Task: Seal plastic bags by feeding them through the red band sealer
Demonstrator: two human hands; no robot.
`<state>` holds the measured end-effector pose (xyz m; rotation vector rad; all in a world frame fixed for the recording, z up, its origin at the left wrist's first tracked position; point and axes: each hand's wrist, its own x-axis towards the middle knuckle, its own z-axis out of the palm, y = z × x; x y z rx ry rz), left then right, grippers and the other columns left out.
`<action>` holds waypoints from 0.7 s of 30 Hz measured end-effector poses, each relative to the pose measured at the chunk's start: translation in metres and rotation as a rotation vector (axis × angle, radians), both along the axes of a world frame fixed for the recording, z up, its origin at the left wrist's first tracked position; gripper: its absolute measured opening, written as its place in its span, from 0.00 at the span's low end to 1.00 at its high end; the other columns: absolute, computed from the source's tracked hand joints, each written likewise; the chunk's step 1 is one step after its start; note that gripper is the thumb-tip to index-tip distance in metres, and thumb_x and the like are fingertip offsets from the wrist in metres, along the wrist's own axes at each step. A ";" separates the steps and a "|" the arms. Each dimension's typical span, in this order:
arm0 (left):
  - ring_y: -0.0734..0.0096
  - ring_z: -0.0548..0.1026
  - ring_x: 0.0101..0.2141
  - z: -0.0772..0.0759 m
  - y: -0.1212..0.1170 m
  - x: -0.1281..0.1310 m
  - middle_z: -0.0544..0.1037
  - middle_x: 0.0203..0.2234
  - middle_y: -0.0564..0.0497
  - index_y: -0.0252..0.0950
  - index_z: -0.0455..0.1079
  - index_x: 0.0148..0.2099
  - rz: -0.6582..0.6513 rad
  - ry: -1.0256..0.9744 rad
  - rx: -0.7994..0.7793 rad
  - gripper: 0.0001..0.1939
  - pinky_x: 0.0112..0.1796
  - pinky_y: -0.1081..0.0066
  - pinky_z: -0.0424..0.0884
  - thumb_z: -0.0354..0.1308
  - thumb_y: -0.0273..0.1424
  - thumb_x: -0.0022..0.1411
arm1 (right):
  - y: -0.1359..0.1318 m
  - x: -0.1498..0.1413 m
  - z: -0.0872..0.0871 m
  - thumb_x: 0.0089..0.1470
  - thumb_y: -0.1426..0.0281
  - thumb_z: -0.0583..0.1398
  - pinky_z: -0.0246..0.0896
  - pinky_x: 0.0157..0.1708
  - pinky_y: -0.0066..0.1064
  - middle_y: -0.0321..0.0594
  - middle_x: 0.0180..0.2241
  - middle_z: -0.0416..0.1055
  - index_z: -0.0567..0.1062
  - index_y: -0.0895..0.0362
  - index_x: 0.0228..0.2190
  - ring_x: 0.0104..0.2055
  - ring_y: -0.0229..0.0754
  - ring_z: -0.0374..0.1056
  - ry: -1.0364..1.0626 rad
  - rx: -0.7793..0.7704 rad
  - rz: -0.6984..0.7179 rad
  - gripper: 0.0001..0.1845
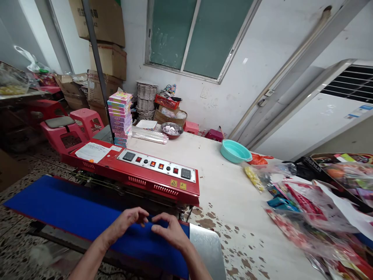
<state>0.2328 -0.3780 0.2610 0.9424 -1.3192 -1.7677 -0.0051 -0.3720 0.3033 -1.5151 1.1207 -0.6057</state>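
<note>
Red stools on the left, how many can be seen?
3: one stool with a grey seat pad nearest, one behind it, one under the left table. More may be hidden there.

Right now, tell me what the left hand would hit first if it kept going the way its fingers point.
The left hand points right, at the right hand. Their fingertips nearly meet over the blue belt, so it would likely touch that hand first; depth is unclear.

bowl: a teal bowl (234,151) sits on the table (224,194).
boxes: colourful flat boxes (120,118) are stacked up.
stools: red stools (72,128) stand on the floor.
dish: a metal dish (171,130) holds small bits.
</note>
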 end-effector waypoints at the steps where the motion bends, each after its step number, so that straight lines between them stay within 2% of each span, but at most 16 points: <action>1: 0.57 0.76 0.40 -0.002 -0.001 0.009 0.79 0.39 0.41 0.32 0.72 0.46 0.087 -0.002 0.016 0.34 0.47 0.60 0.68 0.47 0.58 0.59 | -0.003 -0.001 0.000 0.47 0.53 0.64 0.62 0.45 0.38 0.40 0.35 0.76 0.79 0.55 0.38 0.41 0.48 0.70 0.031 0.004 -0.054 0.22; 2: 0.55 0.76 0.41 -0.005 -0.002 0.023 0.79 0.39 0.41 0.32 0.73 0.44 0.197 -0.008 0.044 0.35 0.48 0.59 0.67 0.44 0.59 0.59 | -0.005 -0.002 0.001 0.47 0.52 0.64 0.62 0.43 0.38 0.40 0.34 0.76 0.78 0.55 0.40 0.40 0.48 0.71 0.048 0.023 -0.080 0.23; 4: 0.53 0.75 0.44 -0.009 -0.006 0.054 0.79 0.39 0.41 0.32 0.73 0.42 0.385 -0.057 0.090 0.37 0.51 0.57 0.65 0.40 0.60 0.59 | -0.006 -0.001 0.002 0.48 0.53 0.63 0.62 0.46 0.39 0.41 0.37 0.76 0.78 0.54 0.42 0.43 0.47 0.71 0.016 0.047 -0.022 0.23; 6: 0.53 0.74 0.44 -0.009 -0.009 0.069 0.79 0.38 0.41 0.32 0.74 0.40 0.461 -0.129 0.102 0.37 0.51 0.56 0.64 0.39 0.60 0.59 | -0.006 0.004 0.003 0.48 0.54 0.65 0.57 0.54 0.39 0.41 0.48 0.73 0.78 0.52 0.42 0.52 0.48 0.67 -0.038 0.046 0.090 0.22; 7: 0.53 0.74 0.44 -0.007 -0.009 0.066 0.79 0.38 0.42 0.33 0.74 0.40 0.457 -0.152 0.096 0.37 0.51 0.56 0.64 0.39 0.60 0.60 | -0.005 0.006 0.001 0.47 0.54 0.65 0.54 0.57 0.40 0.41 0.53 0.69 0.78 0.51 0.42 0.56 0.48 0.63 -0.054 0.041 0.123 0.21; 9: 0.54 0.74 0.44 0.001 -0.005 0.044 0.79 0.38 0.42 0.33 0.74 0.42 0.327 -0.150 0.072 0.36 0.51 0.57 0.65 0.39 0.59 0.60 | -0.003 0.008 -0.005 0.46 0.54 0.66 0.51 0.60 0.41 0.43 0.56 0.66 0.78 0.51 0.42 0.59 0.48 0.60 -0.045 0.024 0.100 0.22; 11: 0.55 0.75 0.43 0.007 0.000 0.016 0.79 0.39 0.42 0.33 0.73 0.44 0.117 -0.128 0.033 0.36 0.50 0.58 0.66 0.40 0.58 0.61 | -0.001 0.004 -0.014 0.46 0.52 0.65 0.55 0.57 0.42 0.45 0.52 0.68 0.76 0.53 0.44 0.56 0.49 0.62 -0.012 0.023 -0.009 0.26; 12: 0.55 0.75 0.43 0.009 0.002 0.006 0.79 0.40 0.42 0.33 0.73 0.45 0.043 -0.125 0.020 0.35 0.50 0.58 0.67 0.41 0.58 0.61 | 0.000 0.001 -0.018 0.46 0.52 0.65 0.57 0.55 0.43 0.46 0.51 0.69 0.75 0.53 0.46 0.55 0.50 0.63 0.003 0.023 -0.073 0.28; 13: 0.55 0.75 0.43 0.008 0.003 0.002 0.79 0.41 0.41 0.33 0.73 0.46 0.025 -0.123 0.017 0.35 0.50 0.58 0.67 0.42 0.58 0.60 | 0.001 -0.002 -0.021 0.47 0.51 0.64 0.57 0.55 0.43 0.46 0.51 0.69 0.74 0.53 0.48 0.55 0.50 0.63 0.013 0.024 -0.126 0.29; 14: 0.55 0.75 0.43 0.006 0.003 0.004 0.79 0.41 0.41 0.33 0.73 0.47 0.067 -0.121 0.033 0.36 0.50 0.58 0.66 0.43 0.59 0.59 | 0.003 -0.003 -0.021 0.47 0.52 0.64 0.57 0.56 0.43 0.45 0.53 0.68 0.72 0.53 0.50 0.56 0.50 0.62 0.015 0.021 -0.154 0.31; 15: 0.54 0.75 0.44 0.001 0.002 0.013 0.78 0.42 0.40 0.32 0.72 0.48 0.163 -0.121 0.066 0.37 0.50 0.58 0.66 0.44 0.59 0.58 | 0.006 -0.003 -0.021 0.47 0.52 0.64 0.55 0.57 0.43 0.44 0.54 0.67 0.71 0.52 0.51 0.57 0.50 0.61 0.016 0.021 -0.153 0.31; 18: 0.52 0.74 0.45 -0.013 -0.006 0.050 0.78 0.43 0.39 0.31 0.69 0.50 0.490 -0.173 0.174 0.39 0.49 0.57 0.66 0.43 0.61 0.57 | 0.014 0.010 -0.014 0.46 0.54 0.66 0.57 0.56 0.42 0.40 0.52 0.70 0.73 0.49 0.50 0.55 0.49 0.63 0.011 0.083 0.022 0.29; 19: 0.52 0.74 0.45 -0.016 -0.008 0.059 0.78 0.43 0.39 0.31 0.69 0.49 0.537 -0.206 0.182 0.38 0.48 0.57 0.65 0.43 0.61 0.57 | 0.016 0.015 -0.013 0.45 0.54 0.66 0.58 0.55 0.41 0.39 0.51 0.71 0.74 0.49 0.48 0.53 0.49 0.65 -0.002 0.099 0.094 0.28; 21: 0.53 0.74 0.44 -0.014 -0.009 0.058 0.78 0.41 0.40 0.32 0.70 0.47 0.477 -0.259 0.140 0.36 0.48 0.58 0.65 0.45 0.59 0.57 | 0.017 0.024 -0.014 0.45 0.54 0.67 0.58 0.55 0.41 0.39 0.51 0.71 0.75 0.48 0.47 0.53 0.49 0.65 -0.037 0.088 0.158 0.27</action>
